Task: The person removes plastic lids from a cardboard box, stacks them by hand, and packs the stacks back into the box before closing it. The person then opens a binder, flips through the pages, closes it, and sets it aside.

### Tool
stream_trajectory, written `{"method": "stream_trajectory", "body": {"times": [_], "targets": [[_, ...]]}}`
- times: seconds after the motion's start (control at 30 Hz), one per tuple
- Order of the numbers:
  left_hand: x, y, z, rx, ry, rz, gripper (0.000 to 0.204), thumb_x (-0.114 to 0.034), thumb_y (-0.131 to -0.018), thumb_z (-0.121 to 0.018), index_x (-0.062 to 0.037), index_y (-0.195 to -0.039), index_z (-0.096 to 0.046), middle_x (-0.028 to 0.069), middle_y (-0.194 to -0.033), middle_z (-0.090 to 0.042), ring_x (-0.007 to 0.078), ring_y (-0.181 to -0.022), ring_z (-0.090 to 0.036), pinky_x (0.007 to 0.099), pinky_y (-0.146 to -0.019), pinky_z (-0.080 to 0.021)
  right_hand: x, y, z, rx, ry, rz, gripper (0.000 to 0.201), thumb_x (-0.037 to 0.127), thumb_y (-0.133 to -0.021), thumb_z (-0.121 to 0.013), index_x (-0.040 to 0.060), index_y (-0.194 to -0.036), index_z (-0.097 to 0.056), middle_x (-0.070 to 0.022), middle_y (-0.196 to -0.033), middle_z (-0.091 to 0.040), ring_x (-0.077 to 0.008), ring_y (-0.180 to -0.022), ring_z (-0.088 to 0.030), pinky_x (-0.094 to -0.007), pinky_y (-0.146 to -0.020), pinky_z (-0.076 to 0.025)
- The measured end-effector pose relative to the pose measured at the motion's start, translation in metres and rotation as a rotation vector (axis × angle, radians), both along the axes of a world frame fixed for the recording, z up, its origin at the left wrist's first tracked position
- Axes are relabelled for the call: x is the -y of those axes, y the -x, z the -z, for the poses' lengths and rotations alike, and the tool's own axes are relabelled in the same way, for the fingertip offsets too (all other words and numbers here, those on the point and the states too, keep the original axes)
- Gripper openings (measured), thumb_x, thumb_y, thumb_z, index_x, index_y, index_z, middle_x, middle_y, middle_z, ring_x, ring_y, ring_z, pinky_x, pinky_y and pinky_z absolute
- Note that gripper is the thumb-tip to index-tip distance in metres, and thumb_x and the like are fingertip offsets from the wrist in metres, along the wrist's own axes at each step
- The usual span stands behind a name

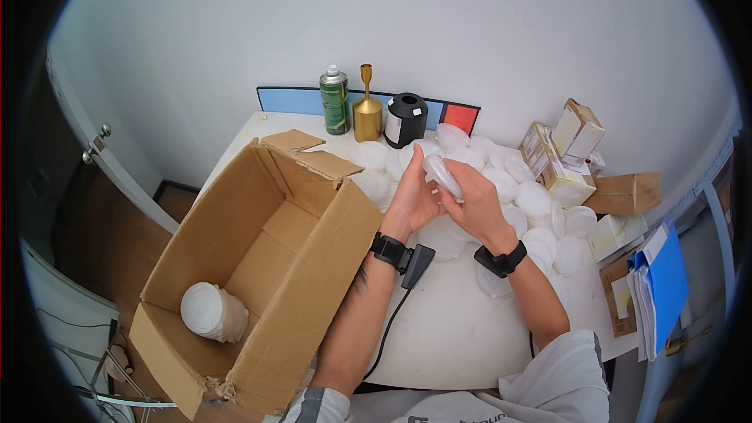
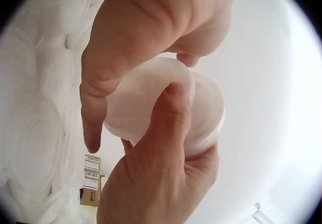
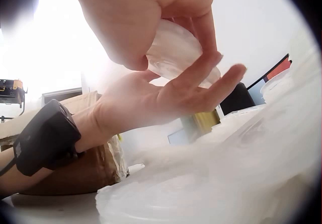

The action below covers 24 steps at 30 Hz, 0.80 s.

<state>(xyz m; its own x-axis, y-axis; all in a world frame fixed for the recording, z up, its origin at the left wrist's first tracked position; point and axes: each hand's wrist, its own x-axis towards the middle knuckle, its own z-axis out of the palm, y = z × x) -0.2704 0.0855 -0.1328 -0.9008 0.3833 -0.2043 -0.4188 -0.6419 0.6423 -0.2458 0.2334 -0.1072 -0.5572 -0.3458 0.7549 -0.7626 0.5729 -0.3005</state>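
Observation:
My right hand (image 1: 479, 197) grips a short stack of translucent white plastic lids (image 1: 443, 177) by the edges, its thumb lying across the face in the left wrist view. Beside it my left hand (image 1: 410, 197) is raised with fingers extended, its palm turned toward the lids (image 3: 173, 50). In the right wrist view the left fingers (image 3: 188, 90) pass right along the lower edge of the stack. Both hands are above a wide heap of loose white lids (image 1: 534, 199) on the white table (image 1: 446, 337).
Left of the arms stands an open cardboard box (image 1: 333, 258) with a wrapped stack of white lids (image 1: 205, 309) inside. Behind are a green spray can (image 1: 335, 102), a gold candlestick (image 1: 367, 116) and a black container (image 1: 406, 119). Small cartons (image 1: 578, 131) and a blue folder (image 1: 666, 282) are at right.

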Motion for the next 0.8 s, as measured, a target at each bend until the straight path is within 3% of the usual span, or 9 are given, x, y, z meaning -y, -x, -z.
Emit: {"method": "stream_trajectory", "body": {"times": [0.17, 0.23, 0.33, 0.4, 0.47, 0.53, 0.6, 0.7, 0.8], "targets": [[0.004, 0.005, 0.004, -0.109, -0.306, 0.09, 0.074, -0.072, -0.101, -0.042, -0.0139, -0.146, -0.054, 0.008, -0.142, -0.06, 0.0286, -0.135, -0.054, 0.0558, -0.109, -0.047, -0.016, -0.002, -0.013, 0.04, 0.018, -0.071, 0.038, 0.007, -0.09, -0.077, 0.0, -0.123, -0.059, -0.0158, -0.106, -0.074, -0.031, -0.091, -0.075, -0.0374, -0.081, -0.06], [0.009, 0.001, 0.002, -0.081, -0.319, 0.097, 0.071, -0.069, -0.102, -0.042, -0.0139, -0.146, -0.054, 0.0091, -0.146, -0.058, 0.0289, -0.136, -0.054, 0.0555, -0.11, -0.047, -0.028, 0.003, -0.028, 0.639, 0.701, -0.318, 0.036, 0.009, -0.097, -0.073, 0.0018, -0.126, -0.053, -0.0146, -0.108, -0.075, -0.021, -0.093, -0.075, -0.0318, -0.081, -0.06], [0.011, 0.001, 0.003, -0.084, -0.368, 0.151, 0.069, -0.067, -0.103, -0.044, -0.0129, -0.144, -0.056, 0.0103, -0.146, -0.059, 0.0282, -0.134, -0.057, 0.0524, -0.109, -0.048, -0.041, 0.009, -0.046, 0.846, 0.69, -0.497, 0.036, 0.013, -0.102, -0.069, 0.0028, -0.128, -0.047, -0.0142, -0.108, -0.074, -0.0157, -0.092, -0.074, -0.0292, -0.081, -0.061], [0.007, 0.004, 0.006, -0.103, -0.397, 0.208, 0.069, -0.067, -0.102, -0.045, -0.0121, -0.142, -0.057, 0.0103, -0.142, -0.062, 0.0272, -0.131, -0.059, 0.0495, -0.108, -0.05, -0.031, 0.008, -0.041, 0.847, 0.585, -0.437, 0.033, 0.013, -0.097, -0.074, 0.0018, -0.121, -0.055, -0.0124, -0.108, -0.074, -0.0174, -0.094, -0.073, -0.0307, -0.077, -0.061], [0.0, 0.009, 0.016, -0.18, -0.392, 0.252, 0.072, -0.068, -0.101, -0.048, -0.0107, -0.143, -0.057, 0.0087, -0.137, -0.065, 0.0257, -0.126, -0.063, 0.046, -0.105, -0.052, -0.018, 0.014, -0.023, 0.412, 0.205, -0.058, 0.027, 0.013, -0.091, -0.077, 0.0009, -0.11, -0.062, -0.0106, -0.105, -0.072, -0.019, -0.096, -0.07, -0.0327, -0.074, -0.06], [0.0, 0.007, 0.012, -0.132, -0.345, 0.246, 0.072, -0.069, -0.101, -0.049, -0.0103, -0.142, -0.059, 0.0065, -0.133, -0.068, 0.0244, -0.123, -0.065, 0.0433, -0.101, -0.054, -0.016, 0.018, -0.018, 0.4, 0.282, -0.018, 0.023, 0.013, -0.086, -0.078, 0.0002, -0.101, -0.066, -0.0105, -0.101, -0.069, -0.0206, -0.095, -0.068, -0.033, -0.069, -0.059], [0.003, 0.007, 0.015, -0.061, -0.309, 0.31, 0.075, -0.069, -0.102, -0.046, -0.0064, -0.142, -0.059, 0.0093, -0.135, -0.066, 0.0229, -0.125, -0.065, 0.0428, -0.101, -0.056, -0.019, 0.022, -0.015, 0.148, 0.079, 0.033, 0.024, 0.014, -0.087, -0.078, 0.0006, -0.103, -0.066, -0.0106, -0.099, -0.068, -0.022, -0.093, -0.067, -0.0354, -0.074, -0.06], [-0.002, 0.01, 0.016, -0.045, -0.306, 0.281, 0.071, -0.066, -0.103, -0.046, -0.0085, -0.14, -0.06, 0.0082, -0.134, -0.067, 0.0237, -0.123, -0.065, 0.0425, -0.101, -0.056, -0.019, 0.007, -0.024, 0.494, 0.188, 0.06, 0.025, 0.017, -0.086, -0.079, 0.0009, -0.1, -0.065, -0.0126, -0.104, -0.069, -0.0262, -0.096, -0.067, -0.0391, -0.084, -0.058], [-0.001, 0.013, 0.017, -0.077, -0.355, 0.301, 0.067, -0.064, -0.103, -0.046, -0.0099, -0.139, -0.061, 0.0079, -0.133, -0.067, 0.0245, -0.123, -0.065, 0.043, -0.1, -0.056, -0.039, 0.007, -0.016, 0.373, 0.178, -0.118, 0.034, 0.018, -0.082, -0.083, 0.0029, -0.105, -0.063, -0.0159, -0.122, -0.068, -0.0322, -0.111, -0.065, -0.0444, -0.097, -0.054]]}}
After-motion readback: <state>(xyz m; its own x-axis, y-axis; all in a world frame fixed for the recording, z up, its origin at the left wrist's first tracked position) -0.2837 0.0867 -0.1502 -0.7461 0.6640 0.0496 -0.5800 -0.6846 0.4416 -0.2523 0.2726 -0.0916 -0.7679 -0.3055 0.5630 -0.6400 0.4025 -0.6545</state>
